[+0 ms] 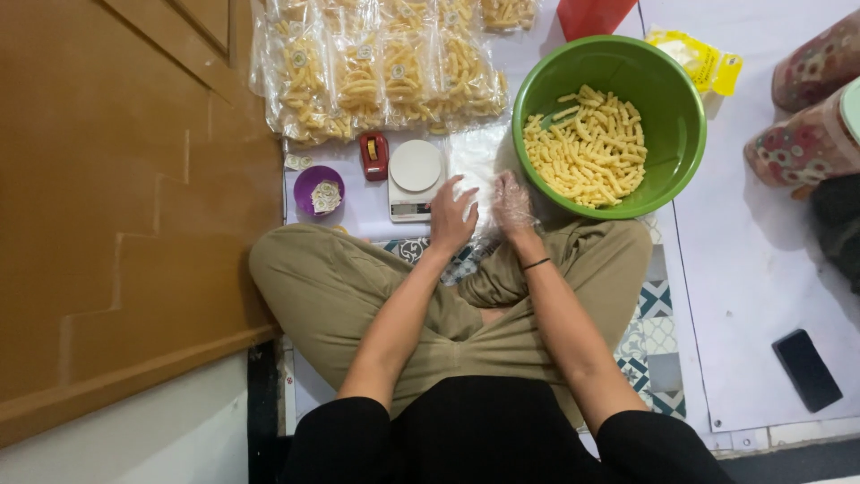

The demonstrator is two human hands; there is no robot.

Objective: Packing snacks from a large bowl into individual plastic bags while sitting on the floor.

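I sit cross-legged on the floor. My left hand [452, 213] rests with fingers spread on a stack of clear plastic bags [477, 159] in front of my knees. My right hand [512, 203], in a thin clear glove, touches the same stack beside it. Whether either hand pinches a bag cannot be told. A small white kitchen scale [415, 176] stands just left of my left hand. A green bowl [679, 116] of yellow snack sticks [587, 148] sits to the right of my right hand.
Several filled snack bags [385, 76] lie in rows at the top. A red tape dispenser [374, 154] and a purple bowl [307, 185] of small labels sit left of the scale. A wooden door [125, 197] is left. A black phone [806, 369] lies at right, near another person's patterned legs [806, 108].
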